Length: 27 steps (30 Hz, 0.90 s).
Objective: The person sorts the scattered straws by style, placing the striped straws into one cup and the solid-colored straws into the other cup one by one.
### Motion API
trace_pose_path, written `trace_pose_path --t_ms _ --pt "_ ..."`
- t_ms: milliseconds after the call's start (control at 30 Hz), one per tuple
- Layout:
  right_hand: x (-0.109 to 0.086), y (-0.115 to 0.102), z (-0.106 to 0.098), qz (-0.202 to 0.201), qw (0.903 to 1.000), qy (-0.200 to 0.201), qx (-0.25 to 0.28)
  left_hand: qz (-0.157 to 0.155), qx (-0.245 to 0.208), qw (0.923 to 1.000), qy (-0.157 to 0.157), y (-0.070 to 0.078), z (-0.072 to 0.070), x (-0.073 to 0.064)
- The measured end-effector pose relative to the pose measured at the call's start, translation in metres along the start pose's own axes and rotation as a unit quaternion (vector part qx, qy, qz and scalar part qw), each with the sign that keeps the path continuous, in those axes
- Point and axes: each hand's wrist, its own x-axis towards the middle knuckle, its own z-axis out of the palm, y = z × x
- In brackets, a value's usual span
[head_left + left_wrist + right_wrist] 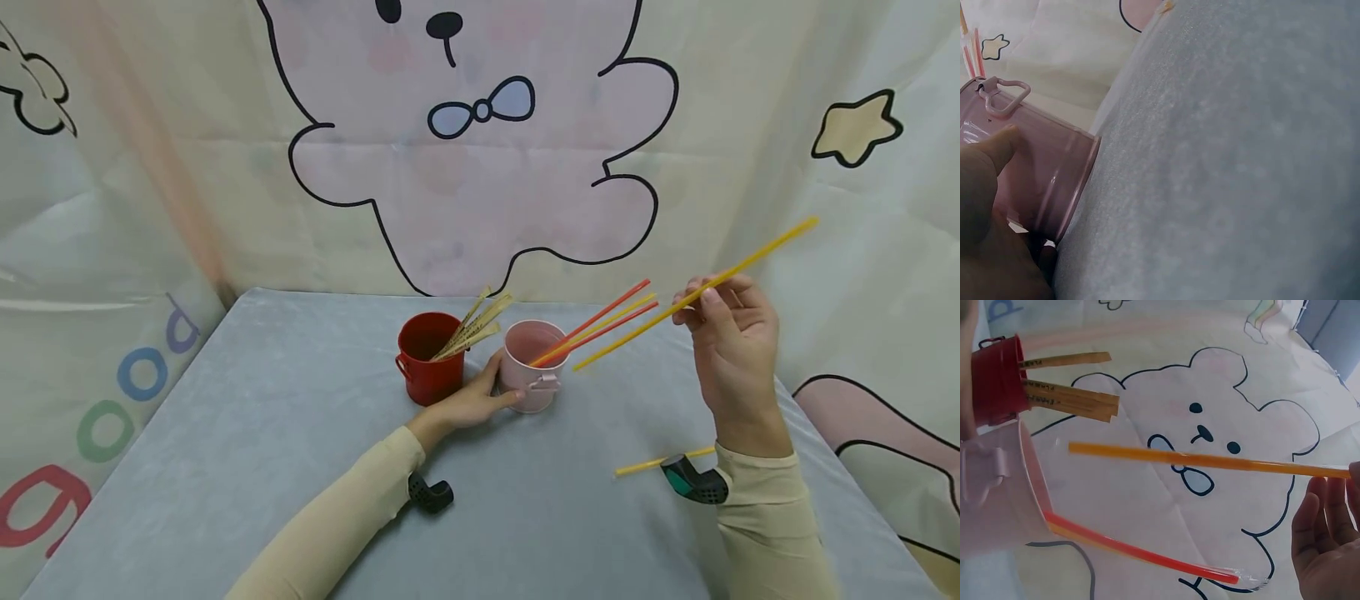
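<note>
My left hand [467, 403] grips the side of a small pink metal bucket [527, 390], which stands upright on the table; the thumb lies along its wall in the left wrist view. Two red straws [617, 302] and a yellow one lean out of its right side. To the right and above, my right hand [738, 346] pinches a long yellow straw [772, 244] between thumb and fingers. The straw slants down leftward, its lower end near the bucket's rim and apart from it. In the right wrist view the held straw [1210, 461] points toward the buckets.
Left of the pink bucket stands a red bucket [431, 385] holding several flat tan strips [476, 327] with dark print. Another yellow straw [641, 467] lies on the grey-blue cloth of the table [540, 517], partly hidden by the right wrist camera. A printed curtain [480, 200] hangs behind.
</note>
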Motion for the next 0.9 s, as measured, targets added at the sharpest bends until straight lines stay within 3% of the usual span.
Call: trace_pose_path --t_ms 300,500,700,900 --pt "-0.001 0.007 -0.005 -0.008 0.9993 -0.01 -0.034 -0.003 0.008 1.0 0.001 0.006 -0.001 -0.003" --pt "-0.001 0.017 -0.012 0.049 0.9907 -0.026 -0.124 -0.004 0.002 1.0 0.0 0.005 0.002 -0.004" --pt "0.0 0.022 -0.025 0.132 0.955 -0.064 -0.258 -0.006 0.003 1.0 -0.001 0.004 0.003 -0.003" --pt "0.003 0.029 -0.038 0.188 0.918 -0.117 -0.329 0.0 -0.003 1.0 0.001 0.004 0.003 -0.001"
